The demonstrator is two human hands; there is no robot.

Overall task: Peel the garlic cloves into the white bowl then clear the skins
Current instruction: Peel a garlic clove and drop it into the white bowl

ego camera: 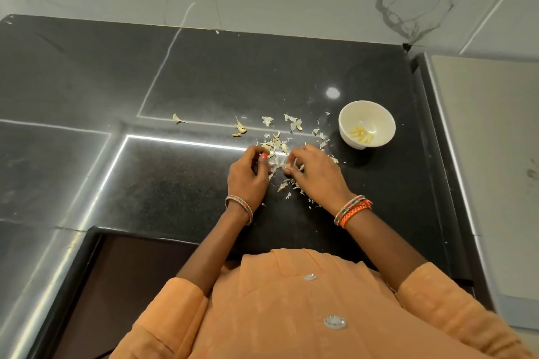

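Nearest, the left hand (248, 175) and right hand (313, 172) curl over a pale piece of garlic (278, 163) between them on the black counter (175, 183); peeling looks underway. Skins (291, 125) lie scattered beyond. Farther right, the white bowl (379, 137) holds peeled cloves (361, 133); next, strip this one and drop it in

Glossy speckled black stone counter (291, 73), papery dry garlic skins (294, 124), smooth glazed white bowl (385, 131).
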